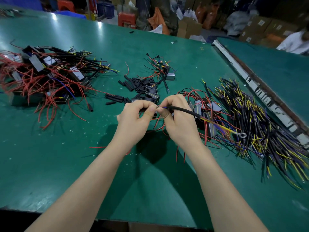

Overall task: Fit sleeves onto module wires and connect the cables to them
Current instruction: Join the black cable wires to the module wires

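Two hands meet above the green table (50, 164). The right hand (178, 119) pinches the near end of a black cable (182, 110) between thumb and curled fingers; the cable runs off to the right, ending in a ring terminal (242, 135). The left hand (133, 119), fingers curled, pinches a thin wire end right against the cable's tip. Loose black sleeves (137, 84) lie just beyond, a heap of cables (260, 131) to the right, and red-wired modules (41, 76) to the left.
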A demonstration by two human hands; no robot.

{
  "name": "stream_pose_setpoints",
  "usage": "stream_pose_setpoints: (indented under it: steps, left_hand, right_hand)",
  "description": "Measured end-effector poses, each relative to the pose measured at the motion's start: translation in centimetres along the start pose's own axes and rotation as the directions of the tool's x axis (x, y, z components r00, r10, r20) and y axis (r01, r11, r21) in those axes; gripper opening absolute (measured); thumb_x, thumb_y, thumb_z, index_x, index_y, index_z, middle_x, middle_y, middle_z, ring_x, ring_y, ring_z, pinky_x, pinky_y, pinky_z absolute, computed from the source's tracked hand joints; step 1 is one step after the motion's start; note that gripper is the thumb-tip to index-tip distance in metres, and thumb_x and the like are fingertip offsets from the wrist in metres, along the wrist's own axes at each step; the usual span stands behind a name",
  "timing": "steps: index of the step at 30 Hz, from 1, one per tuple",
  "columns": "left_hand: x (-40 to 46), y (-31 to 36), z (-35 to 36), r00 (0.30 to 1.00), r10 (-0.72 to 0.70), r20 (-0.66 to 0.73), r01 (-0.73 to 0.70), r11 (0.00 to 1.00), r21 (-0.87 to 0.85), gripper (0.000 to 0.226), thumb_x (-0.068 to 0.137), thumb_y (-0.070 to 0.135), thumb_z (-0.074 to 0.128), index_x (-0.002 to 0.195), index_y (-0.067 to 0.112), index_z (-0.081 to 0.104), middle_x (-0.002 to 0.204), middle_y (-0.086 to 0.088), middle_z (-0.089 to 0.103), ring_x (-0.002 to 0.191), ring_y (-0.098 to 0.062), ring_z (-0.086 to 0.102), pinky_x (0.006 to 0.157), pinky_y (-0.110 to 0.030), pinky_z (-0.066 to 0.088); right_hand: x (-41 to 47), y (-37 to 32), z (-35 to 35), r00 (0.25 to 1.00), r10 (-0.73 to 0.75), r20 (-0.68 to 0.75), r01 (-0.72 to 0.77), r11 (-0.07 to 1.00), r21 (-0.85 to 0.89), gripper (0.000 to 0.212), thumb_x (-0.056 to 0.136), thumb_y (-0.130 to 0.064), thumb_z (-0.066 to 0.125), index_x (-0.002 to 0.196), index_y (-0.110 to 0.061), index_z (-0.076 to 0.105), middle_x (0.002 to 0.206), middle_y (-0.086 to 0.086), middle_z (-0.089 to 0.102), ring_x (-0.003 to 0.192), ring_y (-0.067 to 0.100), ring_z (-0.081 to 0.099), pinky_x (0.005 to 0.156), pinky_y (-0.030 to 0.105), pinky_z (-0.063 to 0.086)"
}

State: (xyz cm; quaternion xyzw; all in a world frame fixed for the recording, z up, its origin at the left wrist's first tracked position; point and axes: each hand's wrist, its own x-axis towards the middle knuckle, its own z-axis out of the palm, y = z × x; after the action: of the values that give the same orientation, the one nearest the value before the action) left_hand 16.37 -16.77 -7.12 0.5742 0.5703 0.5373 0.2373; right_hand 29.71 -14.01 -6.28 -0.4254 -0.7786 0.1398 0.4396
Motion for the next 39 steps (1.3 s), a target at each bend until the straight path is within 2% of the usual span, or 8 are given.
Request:
stream_pose_setpoints:
  steps: [6, 10, 14, 20, 28, 34, 36, 39]
  left_hand:
    - [0.2, -0.3, 0.0, 0.999, -0.02, 0.032, 0.024, 0.992, -0.128, 0.014, 0.082, 0.043, 0.053, 0.075, 0.037, 0.063, 0.078, 0.019, 0.066, 0.081, -0.004, 0.056, 0.092, -0.046, 0.046]
    - [0.2, -0.3, -0.2, 0.992, 0.126, -0.022, -0.123, 0.985, 0.12, 0.005, 0.085, 0.043, 0.052, 0.088, 0.04, 0.052, 0.088, 0.023, 0.058, 0.1, -0.018, 0.055, 0.093, -0.051, 0.041]
    - [0.4, -0.7, -0.7, 0.925, 0.38, -0.004, -0.364, 0.889, 0.279, 0.015, 0.085, 0.027, 0.064, 0.099, 0.021, 0.065, 0.094, 0.006, 0.063, 0.089, -0.026, 0.058, 0.076, -0.051, 0.045]
    - [0.3, -0.9, -0.5, 0.874, 0.483, -0.06, -0.437, 0.832, 0.342, 0.013, 0.089, 0.019, 0.061, 0.093, 0.009, 0.07, 0.089, -0.004, 0.065, 0.08, -0.029, 0.057, 0.072, -0.045, 0.045]
    - [0.9, -1.2, -1.7, 0.966, 0.234, 0.111, -0.253, 0.944, 0.209, 0.03, 0.074, 0.033, 0.078, 0.096, 0.017, 0.067, 0.087, 0.008, 0.059, 0.086, -0.02, 0.057, 0.081, -0.037, 0.046]
    - [1.2, -1.6, -2.2, 0.968, 0.226, 0.11, -0.245, 0.945, 0.218, 0.013, 0.081, 0.023, 0.072, 0.087, 0.012, 0.073, 0.083, -0.003, 0.063, 0.08, -0.016, 0.058, 0.074, -0.022, 0.04]
    - [1.2, -1.6, -2.1, 0.971, 0.215, 0.106, -0.235, 0.944, 0.232, 0.014, 0.084, 0.024, 0.069, 0.088, 0.011, 0.073, 0.084, -0.005, 0.063, 0.08, -0.018, 0.057, 0.074, -0.025, 0.04]
    - [1.2, -1.5, -1.9, 0.966, 0.24, 0.1, -0.258, 0.932, 0.255, 0.014, 0.087, 0.021, 0.067, 0.09, 0.009, 0.073, 0.086, -0.009, 0.062, 0.083, -0.023, 0.057, 0.076, -0.029, 0.04]
  right_hand:
    - [0.2, 0.6, -0.6, 0.998, -0.064, -0.004, 0.064, 0.996, 0.06, 0.012, 0.09, -0.013, 0.064, 0.093, -0.003, 0.071, 0.092, 0.0, 0.053, 0.079, -0.002, 0.048, 0.073, 0.007, 0.034]
    - [0.2, 0.8, -0.7, 0.995, -0.088, -0.05, 0.089, 0.996, 0.026, 0.012, 0.09, -0.011, 0.064, 0.09, -0.002, 0.072, 0.09, -0.001, 0.052, 0.08, 0.0, 0.047, 0.073, 0.009, 0.037]
    - [0.3, 1.0, -0.9, 1.0, -0.011, -0.011, 0.011, 0.998, 0.063, 0.014, 0.093, -0.016, 0.061, 0.089, -0.006, 0.07, 0.089, -0.002, 0.054, 0.079, -0.005, 0.05, 0.071, 0.007, 0.033]
    - [0.2, 0.8, -0.9, 0.997, -0.08, -0.021, 0.08, 0.996, 0.038, 0.014, 0.093, -0.013, 0.06, 0.086, -0.004, 0.068, 0.087, 0.0, 0.052, 0.075, 0.001, 0.044, 0.071, 0.008, 0.035]
    - [0.2, 0.9, -0.7, 0.979, -0.131, -0.158, 0.133, 0.991, 0.005, 0.014, 0.091, -0.006, 0.058, 0.082, 0.002, 0.066, 0.085, 0.002, 0.052, 0.08, 0.006, 0.048, 0.076, 0.012, 0.037]
    - [0.5, 1.1, -0.6, 0.997, 0.059, -0.043, -0.049, 0.978, 0.2, 0.016, 0.095, -0.022, 0.056, 0.088, -0.01, 0.066, 0.087, -0.009, 0.052, 0.082, 0.032, 0.063, 0.079, 0.047, 0.05]
    - [0.5, 0.8, -0.8, 0.994, 0.11, 0.002, -0.106, 0.957, 0.271, 0.012, 0.093, -0.028, 0.053, 0.091, -0.022, 0.064, 0.091, -0.011, 0.055, 0.086, 0.029, 0.064, 0.081, 0.041, 0.051]
    - [0.6, 0.7, -1.0, 0.993, 0.114, 0.029, -0.117, 0.931, 0.345, 0.011, 0.097, -0.02, 0.053, 0.097, -0.027, 0.062, 0.093, -0.005, 0.058, 0.072, 0.007, 0.063, 0.066, 0.013, 0.046]
